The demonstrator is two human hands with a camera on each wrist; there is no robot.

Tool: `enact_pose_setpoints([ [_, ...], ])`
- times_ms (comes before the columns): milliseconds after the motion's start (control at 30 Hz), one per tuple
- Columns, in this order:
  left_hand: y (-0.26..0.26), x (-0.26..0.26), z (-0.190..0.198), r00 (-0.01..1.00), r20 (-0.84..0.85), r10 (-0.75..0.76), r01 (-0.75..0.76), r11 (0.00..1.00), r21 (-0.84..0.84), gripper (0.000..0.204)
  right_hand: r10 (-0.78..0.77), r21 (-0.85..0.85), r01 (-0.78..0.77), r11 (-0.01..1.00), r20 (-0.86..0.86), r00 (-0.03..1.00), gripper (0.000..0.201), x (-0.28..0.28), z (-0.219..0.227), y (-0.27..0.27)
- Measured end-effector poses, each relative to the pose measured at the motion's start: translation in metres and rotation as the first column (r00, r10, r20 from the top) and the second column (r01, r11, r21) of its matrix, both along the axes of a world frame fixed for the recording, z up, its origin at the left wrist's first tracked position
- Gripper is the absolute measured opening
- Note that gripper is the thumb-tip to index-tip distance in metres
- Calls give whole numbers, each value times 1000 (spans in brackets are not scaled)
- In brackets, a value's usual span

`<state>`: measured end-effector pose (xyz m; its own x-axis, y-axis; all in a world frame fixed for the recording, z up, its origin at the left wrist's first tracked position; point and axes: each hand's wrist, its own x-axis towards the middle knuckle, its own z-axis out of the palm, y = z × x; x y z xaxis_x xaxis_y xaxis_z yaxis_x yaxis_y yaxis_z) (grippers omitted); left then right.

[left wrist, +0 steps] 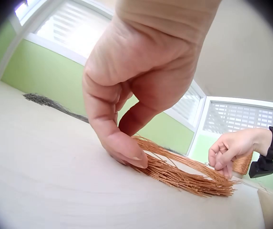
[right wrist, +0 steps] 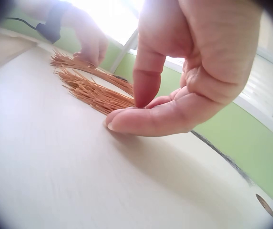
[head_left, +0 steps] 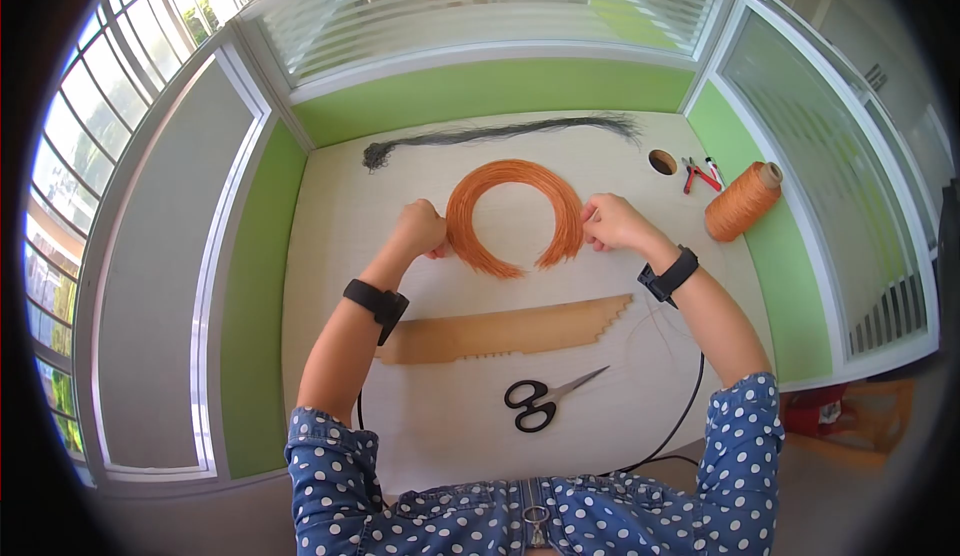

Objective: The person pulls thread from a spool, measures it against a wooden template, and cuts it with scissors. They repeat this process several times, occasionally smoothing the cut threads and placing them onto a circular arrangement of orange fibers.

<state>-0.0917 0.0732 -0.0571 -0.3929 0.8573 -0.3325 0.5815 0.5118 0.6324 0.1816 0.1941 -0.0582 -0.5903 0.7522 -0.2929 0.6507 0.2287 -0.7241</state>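
Observation:
A thick bundle of orange cord strands [head_left: 513, 172] lies on the white table, bent into a horseshoe whose frayed ends point toward the person. At its left side my left hand [head_left: 420, 228] pinches the outer strands. In the left wrist view the thumb [left wrist: 129, 152] lies over the bundle's edge. Opposite, my right hand [head_left: 612, 224] pinches the right side of the bend. The right wrist view shows its fingertips meeting at the strands [right wrist: 96, 93], with the loose cut ends spreading beyond. Both hands sit low, close over the tabletop.
Behind the bend lies a long bunch of dark wires [head_left: 500, 133]. A notched brown strip [head_left: 500, 332] and black-handled scissors [head_left: 578, 381] lie nearer the person. At right are an orange cord spool [head_left: 743, 203], red-handled pliers [head_left: 706, 178] and a table hole [head_left: 662, 162]. Green partitions [head_left: 500, 93] enclose the table.

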Motion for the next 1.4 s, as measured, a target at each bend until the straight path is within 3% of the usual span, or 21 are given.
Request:
enact_pose_setpoints([
  [67,-11,0,-4,1000,-17,-20,20,1000,-12,18,24,60,-24,998,0,1000,14,17,1,-8],
  [133,-25,5,-9,868,-489,-92,212,957,196,18,192,303,-171,938,-41,981,12,41,9,-18],
  [233,-48,33,13,822,-549,-155,298,937,181,18,244,350,-256,901,79,967,12,77,30,-39],
  [367,-69,76,29,847,-469,-248,376,904,202,17,315,292,-355,888,177,933,11,116,20,-58],
  [433,-74,94,29,853,-401,-334,459,845,273,16,113,442,-229,867,272,956,13,123,21,-68],
  [567,-78,124,31,833,-364,-416,522,808,273,15,-4,414,-138,900,324,946,12,124,3,-75],
  [667,-80,142,31,827,-345,-444,550,765,336,14,-43,500,-95,861,258,965,12,123,-11,-78],
  [767,-79,157,35,828,-320,-461,559,728,398,13,29,424,-75,903,115,993,12,115,10,-89],
  [833,-79,166,39,816,-300,-494,575,642,507,18,122,351,-120,929,17,992,11,108,25,-102],
  [900,-77,174,40,793,-346,-501,607,612,507,24,183,351,-175,920,10,983,11,103,40,-114],
  [1067,-75,176,41,703,-395,-592,708,525,472,8,313,368,-291,883,0,950,11,93,58,-129],
  [1267,-90,145,43,800,-240,-550,579,604,548,6,353,383,-316,868,-28,935,11,88,65,-133],
  [1400,-105,126,51,846,-267,-462,531,681,504,10,368,346,-337,876,-29,929,11,82,69,-136],
])
